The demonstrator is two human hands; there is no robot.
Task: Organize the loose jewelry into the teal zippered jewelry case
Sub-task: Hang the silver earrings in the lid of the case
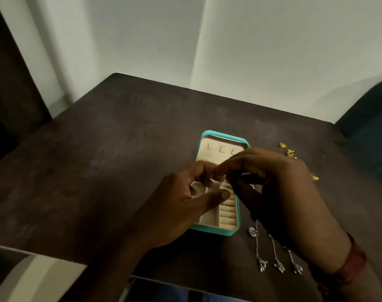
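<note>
Head view: the teal case is lying open on the dark table. It's beige inside, w/ ring rolls along its right side and small compartments partly hidden by the hands. Right hand is hovering over the case, fingertips pinching a small dark piece, too dim to ID. Left hand is meeting it, fingers curled, thumb out; can't tell if it's gripping. Silver chains and gold earrings are lying right of the case.
</note>
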